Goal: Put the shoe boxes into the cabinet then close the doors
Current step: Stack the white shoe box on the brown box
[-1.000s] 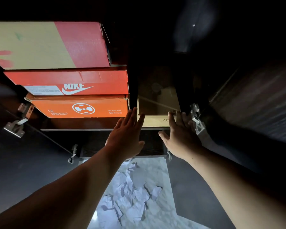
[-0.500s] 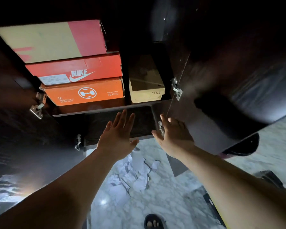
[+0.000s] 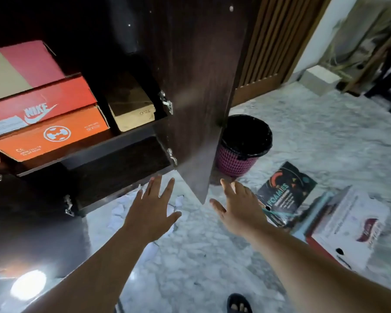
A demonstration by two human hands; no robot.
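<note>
The dark wooden cabinet (image 3: 113,152) stands open at the left. On its shelf an orange shoe box (image 3: 52,134) lies under a red Nike box (image 3: 43,105) and a pink and cream box (image 3: 16,68). A tan box (image 3: 133,109) sits to their right on the same shelf. The right cabinet door (image 3: 196,86) is swung open toward me. My left hand (image 3: 154,211) hovers empty below the shelf with fingers spread. My right hand (image 3: 237,206) is empty too, just right of the door's lower corner. On the floor at the right lie a dark shoe box (image 3: 284,195) and a white shoe box (image 3: 352,224).
A pink bin with a black liner (image 3: 242,145) stands behind the door on the marble floor (image 3: 201,256). Torn paper scraps (image 3: 120,213) lie under the cabinet. A slatted wooden panel (image 3: 271,41) is at the back. A sandalled foot (image 3: 238,304) shows at the bottom.
Both hands drew back from the tan box on the shelf and dropped below it. The view pulled away and swung right, bringing the door, bin and floor boxes into sight.
</note>
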